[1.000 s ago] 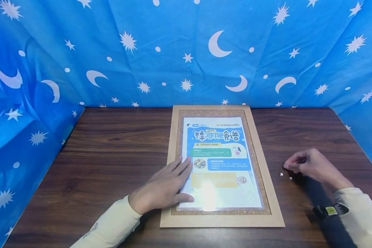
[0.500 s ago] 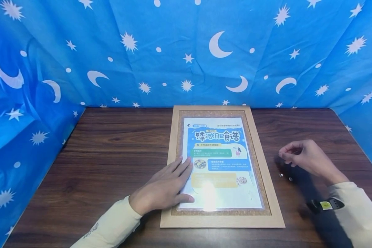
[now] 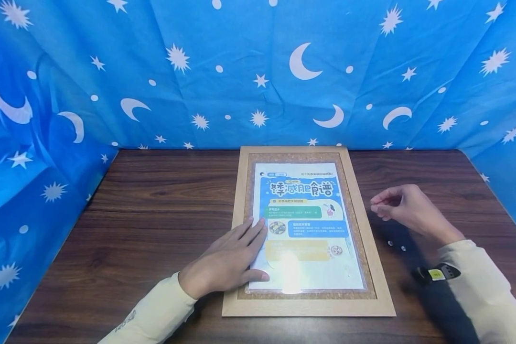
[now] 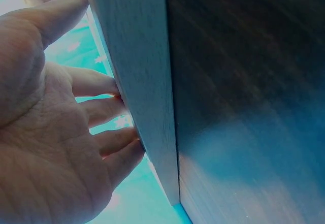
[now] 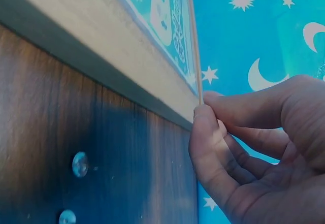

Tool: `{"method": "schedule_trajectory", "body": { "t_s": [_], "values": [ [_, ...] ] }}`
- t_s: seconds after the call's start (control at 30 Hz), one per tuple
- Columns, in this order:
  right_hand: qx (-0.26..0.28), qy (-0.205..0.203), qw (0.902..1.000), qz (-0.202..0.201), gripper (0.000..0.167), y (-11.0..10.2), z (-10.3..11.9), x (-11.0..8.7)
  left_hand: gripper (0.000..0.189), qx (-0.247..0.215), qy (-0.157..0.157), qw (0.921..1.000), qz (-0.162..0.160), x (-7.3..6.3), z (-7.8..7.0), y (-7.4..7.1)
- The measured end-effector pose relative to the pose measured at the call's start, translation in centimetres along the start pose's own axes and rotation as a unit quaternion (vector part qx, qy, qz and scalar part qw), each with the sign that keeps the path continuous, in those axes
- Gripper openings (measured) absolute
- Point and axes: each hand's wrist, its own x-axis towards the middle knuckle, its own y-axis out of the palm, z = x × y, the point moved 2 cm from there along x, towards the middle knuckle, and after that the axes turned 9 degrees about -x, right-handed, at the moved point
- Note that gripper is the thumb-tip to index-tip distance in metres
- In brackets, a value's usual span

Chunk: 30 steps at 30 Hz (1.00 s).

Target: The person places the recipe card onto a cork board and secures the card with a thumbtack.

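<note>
A printed sheet in a clear sleeve [image 3: 303, 267] lies on a wood-framed cork board [image 3: 309, 307]. My left hand [image 3: 228, 258] rests flat across the board's left side, fingers straight, fingertips and thumb on the sheet's left edge. In the left wrist view, that hand [image 4: 66, 132] reaches over the frame's side. Right of the board, my right hand [image 3: 406, 208] is raised over the table, thumb and forefinger pinching a small thumbtack that the fingertips almost wholly hide. Two more silvery thumbtacks lie on the table below it, one thumbtack [image 5: 80, 164] showing its pin in the right wrist view.
Dark wood-grain table [image 3: 155, 200] extends on both sides of the board. Behind and at the sides hangs a blue cloth [image 3: 241, 57] with white moons and stars. A black band with a yellow-green face [image 3: 436, 274] sits at my right wrist.
My right hand has risen from beside the thumbtacks and moved left and away from me, closer to the board's right edge. My left hand has stayed in place on the sheet.
</note>
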Motion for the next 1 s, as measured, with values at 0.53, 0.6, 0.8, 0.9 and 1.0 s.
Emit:
{"method": "schedule_trajectory", "body": {
  "t_s": [0.53,0.6,0.8,0.9,1.0],
  "values": [
    [-0.017,-0.017,0.9995,-0.022,0.024,0.6,2.1,1.5,0.092,0.015,0.003,0.9999,0.002,0.1,0.2,0.1],
    [-0.015,-0.020,0.9995,-0.020,0.025,0.6,2.3,1.7,0.092,0.017,0.003,0.9998,0.003,0.1,0.2,0.1],
    [-0.003,-0.035,0.9993,-0.014,0.026,0.8,2.9,2.3,0.092,0.018,-0.002,0.9998,0.006,0.0,0.2,0.0],
    [-0.001,-0.042,0.9990,-0.013,0.023,1.0,3.1,2.5,0.092,0.016,-0.002,0.9998,0.006,0.0,0.2,0.0],
    [0.003,-0.042,0.9990,-0.013,0.020,1.1,3.3,2.7,0.091,0.016,0.001,0.9999,0.006,0.0,0.1,0.0]
  ]
}}
